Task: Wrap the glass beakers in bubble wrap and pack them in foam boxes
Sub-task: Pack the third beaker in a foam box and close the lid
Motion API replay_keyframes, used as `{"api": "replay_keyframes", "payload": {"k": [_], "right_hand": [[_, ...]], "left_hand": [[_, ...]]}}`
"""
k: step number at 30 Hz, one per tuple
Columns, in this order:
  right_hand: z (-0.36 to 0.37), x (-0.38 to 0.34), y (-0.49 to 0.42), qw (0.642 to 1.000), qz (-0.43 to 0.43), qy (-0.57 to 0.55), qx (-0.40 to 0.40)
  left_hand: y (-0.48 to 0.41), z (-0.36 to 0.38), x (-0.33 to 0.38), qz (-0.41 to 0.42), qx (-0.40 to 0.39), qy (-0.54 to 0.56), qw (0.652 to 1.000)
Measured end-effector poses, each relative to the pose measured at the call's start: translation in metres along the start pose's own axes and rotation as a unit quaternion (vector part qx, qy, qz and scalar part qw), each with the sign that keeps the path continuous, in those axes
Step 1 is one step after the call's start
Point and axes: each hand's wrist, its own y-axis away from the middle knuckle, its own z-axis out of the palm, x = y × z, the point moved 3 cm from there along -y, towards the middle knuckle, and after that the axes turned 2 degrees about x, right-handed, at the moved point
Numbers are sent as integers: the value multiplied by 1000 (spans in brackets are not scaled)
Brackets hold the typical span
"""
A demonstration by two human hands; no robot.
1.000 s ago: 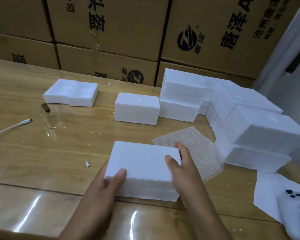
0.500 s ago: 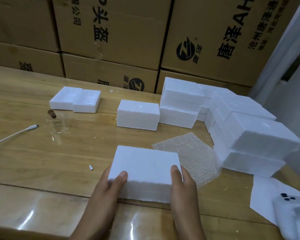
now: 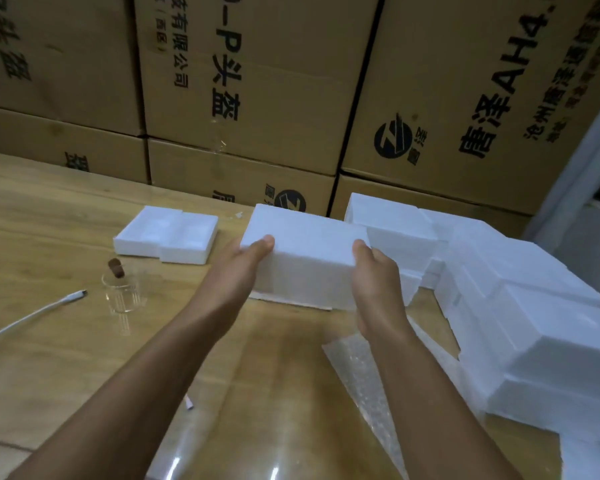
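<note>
Both hands hold a closed white foam box (image 3: 305, 258) out over the middle of the table, on top of or just above another foam box whose lower edge shows beneath it. My left hand (image 3: 238, 271) grips its left end, my right hand (image 3: 376, 282) its right end. A clear glass beaker (image 3: 123, 292) with a brown mark near its rim stands on the table to the left. A sheet of bubble wrap (image 3: 364, 372) lies flat under my right forearm.
An open two-part foam box (image 3: 167, 237) lies at the back left. Stacked foam boxes (image 3: 534, 323) fill the right side. A white cable (image 3: 35, 317) lies at the left. Cardboard cartons (image 3: 257, 98) wall off the table's far edge.
Both hands have lifted the foam box from the near table edge and carried it forward, over the foam box in the middle. The camera has tilted up.
</note>
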Motion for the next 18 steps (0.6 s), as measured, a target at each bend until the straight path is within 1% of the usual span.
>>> {"api": "replay_keyframes", "payload": {"k": [4,8,14,18], "right_hand": [[33,-9,-68,1000,13,-8,10],[50,3,-106,999,29,-10,12],[56,20,-121,999,15,8,39],[55,26,-123,999,12,32,41]], "left_hand": [[-72,10,-10,-32,10,-13,999],[-112,19,-31,-53,-1,1,999],[-128,25,-41,-33,3,-17,999],[-126,28,-51,-48,11,-15,999]]}}
